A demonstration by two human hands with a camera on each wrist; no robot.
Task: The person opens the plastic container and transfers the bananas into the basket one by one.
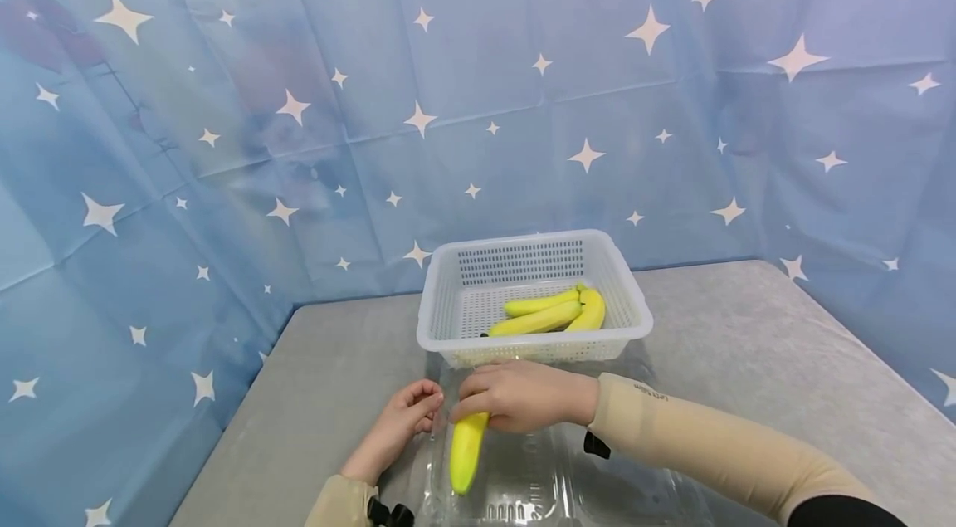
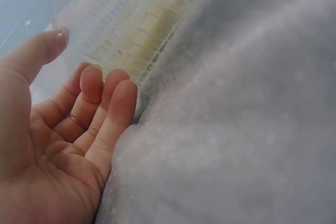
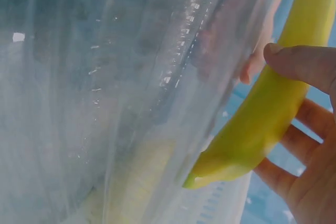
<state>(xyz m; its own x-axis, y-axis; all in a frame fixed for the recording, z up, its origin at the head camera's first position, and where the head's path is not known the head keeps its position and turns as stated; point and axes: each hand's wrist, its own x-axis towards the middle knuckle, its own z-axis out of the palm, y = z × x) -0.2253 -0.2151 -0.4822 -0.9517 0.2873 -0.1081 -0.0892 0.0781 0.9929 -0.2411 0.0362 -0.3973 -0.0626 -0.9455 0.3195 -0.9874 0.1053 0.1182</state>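
Observation:
My right hand [image 1: 523, 396] grips a yellow banana [image 1: 466, 454] near its far end, thumb on one side and fingers on the other in the right wrist view. The banana is over the left part of a clear plastic container [image 1: 526, 469]; I cannot tell whether it touches the bottom. At the container's left edge is my left hand [image 1: 399, 426], holding nothing. Its fingers [image 2: 118, 103] are loosely bent and the thumb stands apart in the left wrist view. Whether it touches the container's edge is unclear.
Behind the container stands a white perforated basket [image 1: 534, 344] with several bananas [image 1: 541, 318] lying in it. Everything rests on a grey cloth-covered table [image 1: 343, 353]. A blue curtain with white stars [image 1: 448, 145] hangs behind and along the sides.

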